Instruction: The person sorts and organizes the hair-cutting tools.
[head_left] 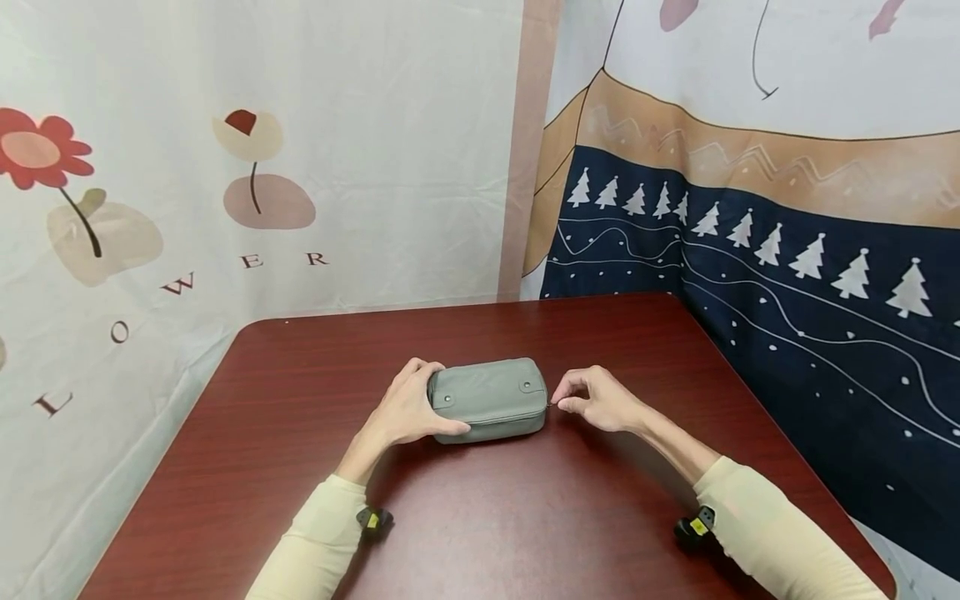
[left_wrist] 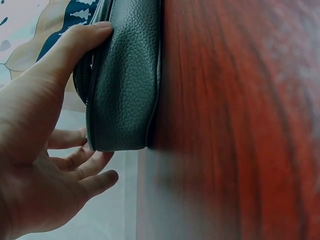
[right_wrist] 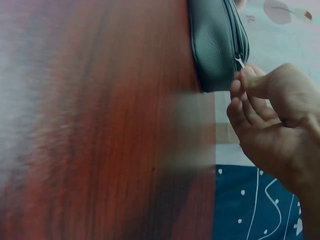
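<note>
A grey-green zip pouch point(head_left: 489, 393) of grained leather, with two snap studs on its top, lies on the table. My left hand point(head_left: 407, 406) grips its left end, thumb along the front edge and fingers around the back. In the left wrist view the zip's teeth point(left_wrist: 88, 117) show at that end, with the two edges apart. At the pouch's right end my right hand point(head_left: 606, 402) pinches the metal zip pull point(right_wrist: 241, 62) between thumb and forefinger. The pouch's inside is hidden.
The reddish-brown wooden table point(head_left: 480, 517) has rounded corners. A pale curtain point(head_left: 405, 167) with printed flowers hangs behind it, and a dark blue cloth point(head_left: 817, 333) with white trees hangs along the right side.
</note>
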